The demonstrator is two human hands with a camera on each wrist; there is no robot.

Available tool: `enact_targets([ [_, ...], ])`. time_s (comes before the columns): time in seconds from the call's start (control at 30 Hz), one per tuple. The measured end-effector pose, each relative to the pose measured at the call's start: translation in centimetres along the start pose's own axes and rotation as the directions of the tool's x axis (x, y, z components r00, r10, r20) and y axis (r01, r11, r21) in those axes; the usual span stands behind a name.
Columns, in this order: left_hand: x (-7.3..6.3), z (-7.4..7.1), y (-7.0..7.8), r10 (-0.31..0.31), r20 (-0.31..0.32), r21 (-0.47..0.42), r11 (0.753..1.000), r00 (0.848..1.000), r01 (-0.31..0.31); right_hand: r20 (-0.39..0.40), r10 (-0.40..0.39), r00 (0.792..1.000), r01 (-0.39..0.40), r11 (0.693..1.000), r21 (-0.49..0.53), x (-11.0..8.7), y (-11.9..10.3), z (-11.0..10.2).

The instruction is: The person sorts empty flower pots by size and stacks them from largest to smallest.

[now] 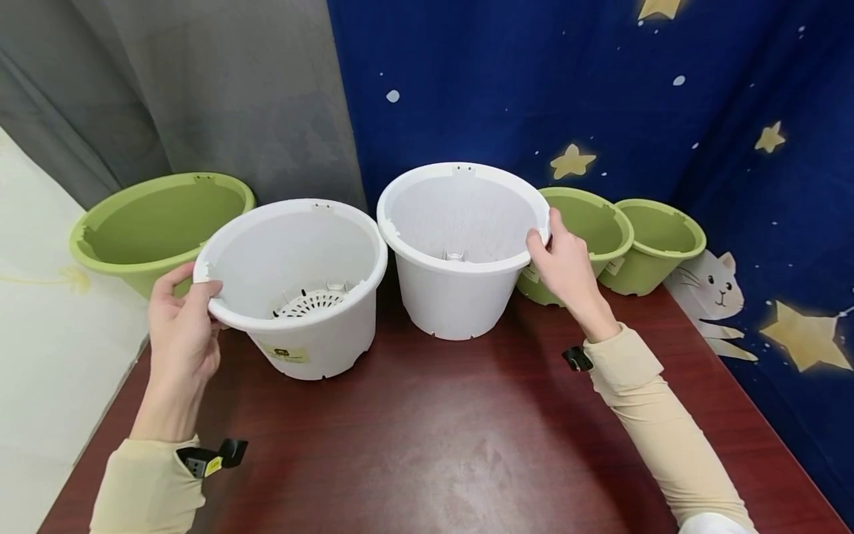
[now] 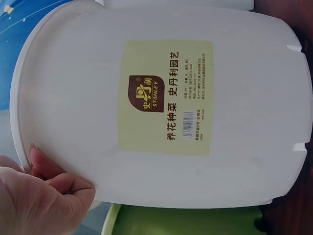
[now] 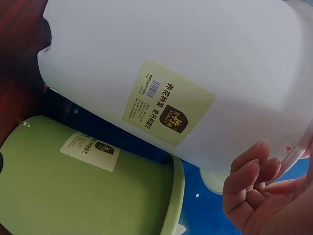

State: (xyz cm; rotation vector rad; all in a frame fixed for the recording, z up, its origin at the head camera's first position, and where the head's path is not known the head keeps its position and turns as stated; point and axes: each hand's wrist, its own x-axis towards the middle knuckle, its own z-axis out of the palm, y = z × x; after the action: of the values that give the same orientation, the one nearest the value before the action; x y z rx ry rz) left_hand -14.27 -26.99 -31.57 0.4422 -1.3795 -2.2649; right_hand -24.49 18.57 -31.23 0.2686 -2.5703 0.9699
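My left hand [image 1: 181,334] grips the left side of the rim of a white flowerpot [image 1: 340,332], thumb over the edge. Slotted drainage holes show in that pot's bottom, and a pale label is on its outer wall. In the left wrist view, the label [image 2: 166,98] reads Stanley, with Chinese print. A second white flowerpot [image 1: 457,297] stands just right of the first, their rims meeting or nearly so. My right hand [image 1: 570,271] holds its rim at the right side, thumb on top. A similar label [image 3: 168,103] shows in the right wrist view.
A green flowerpot [image 1: 160,222] stands behind the left white one. Two more green flowerpots, one nearer [image 1: 583,219] and one farther right [image 1: 657,230], are beyond my right hand. All are on a dark red table [image 1: 427,437]. Curtains [image 1: 467,89] hang behind.
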Motion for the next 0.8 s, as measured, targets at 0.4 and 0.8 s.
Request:
enact_targets([
  [0.4,-0.7,0.0,0.8,0.038,-0.015,-0.049,0.998,0.999,-0.038,0.0,-0.008,1.0,0.008,1.0,0.01,0.1,0.0,-0.1],
  [0.8,-1.6,0.8,2.3,0.068,0.023,-0.143,0.988,0.997,-0.064,0.0,-0.016,1.0,0.016,0.999,0.028,0.0,0.2,-0.1],
])
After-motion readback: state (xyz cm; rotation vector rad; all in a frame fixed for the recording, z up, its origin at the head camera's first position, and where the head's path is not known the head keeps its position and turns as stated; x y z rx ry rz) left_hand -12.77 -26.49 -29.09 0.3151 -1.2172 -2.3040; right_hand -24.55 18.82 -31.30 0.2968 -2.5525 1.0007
